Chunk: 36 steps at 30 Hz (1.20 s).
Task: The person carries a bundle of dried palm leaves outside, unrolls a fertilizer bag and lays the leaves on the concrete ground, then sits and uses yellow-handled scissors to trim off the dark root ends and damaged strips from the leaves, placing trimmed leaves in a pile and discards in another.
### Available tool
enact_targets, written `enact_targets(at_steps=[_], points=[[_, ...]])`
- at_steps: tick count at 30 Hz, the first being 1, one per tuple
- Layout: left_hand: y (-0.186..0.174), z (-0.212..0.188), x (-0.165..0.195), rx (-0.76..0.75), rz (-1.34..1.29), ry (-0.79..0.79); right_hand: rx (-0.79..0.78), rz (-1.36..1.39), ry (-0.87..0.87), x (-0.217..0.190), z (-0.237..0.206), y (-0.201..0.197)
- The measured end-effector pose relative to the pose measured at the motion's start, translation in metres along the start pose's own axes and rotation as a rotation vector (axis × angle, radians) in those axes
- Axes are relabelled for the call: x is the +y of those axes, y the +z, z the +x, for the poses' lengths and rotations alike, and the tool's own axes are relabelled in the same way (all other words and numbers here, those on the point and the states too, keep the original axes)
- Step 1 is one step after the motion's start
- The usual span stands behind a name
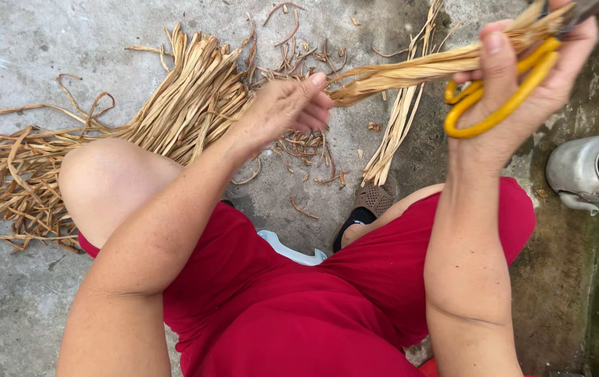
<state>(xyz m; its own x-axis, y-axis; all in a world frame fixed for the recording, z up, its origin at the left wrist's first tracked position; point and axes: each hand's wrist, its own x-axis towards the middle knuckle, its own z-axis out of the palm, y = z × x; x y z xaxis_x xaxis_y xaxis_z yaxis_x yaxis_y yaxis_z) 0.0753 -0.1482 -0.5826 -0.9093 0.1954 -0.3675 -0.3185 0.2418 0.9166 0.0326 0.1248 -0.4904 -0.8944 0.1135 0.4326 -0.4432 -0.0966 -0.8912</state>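
Head view, looking down past your red shorts at the concrete floor. Your right hand is up at the top right, fingers closed through the yellow handles of a pair of scissors; the blades run off the top edge, so you can't tell if they're open or shut. Same hand clamps a twisted bundle of dry straw strips against the handles. The bundle's far end is cut off by the frame too.

Your left hand sits at the bundle's near tip, fingers curled with thumb on top. Contact point is hidden behind the fingers: touching or pinching, can't tell.

Below, a big fan of loose straw lies on the floor past your left knee, with short curled offcuts scattered near it. A dark sandal shows between your legs, mostly covered. A metal kettle stands at the right edge, partly cropped. Something white pokes out under you, too hidden to identify.
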Motion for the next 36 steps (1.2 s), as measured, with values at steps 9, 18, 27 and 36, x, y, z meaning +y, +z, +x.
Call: enact_targets(at_steps=[9, 18, 27, 36], points=[[0.005, 0.024, 0.008, 0.081, -1.070, 0.092, -0.421, 0.042, 0.173, -0.024, -0.056, 0.046], [-0.108, 0.043, 0.011, 0.411, -1.057, 0.392, -0.731, -0.042, 0.741, 0.019, -0.107, 0.060], [-0.133, 0.023, 0.035, 0.263, -0.900, 0.508, -1.155, -0.103, 0.871, 0.037, -0.157, 0.065], [-0.134, -0.021, 0.049, 0.335, -0.654, 0.473, -0.782, -0.325, 0.492, 0.026, -0.095, 0.048]])
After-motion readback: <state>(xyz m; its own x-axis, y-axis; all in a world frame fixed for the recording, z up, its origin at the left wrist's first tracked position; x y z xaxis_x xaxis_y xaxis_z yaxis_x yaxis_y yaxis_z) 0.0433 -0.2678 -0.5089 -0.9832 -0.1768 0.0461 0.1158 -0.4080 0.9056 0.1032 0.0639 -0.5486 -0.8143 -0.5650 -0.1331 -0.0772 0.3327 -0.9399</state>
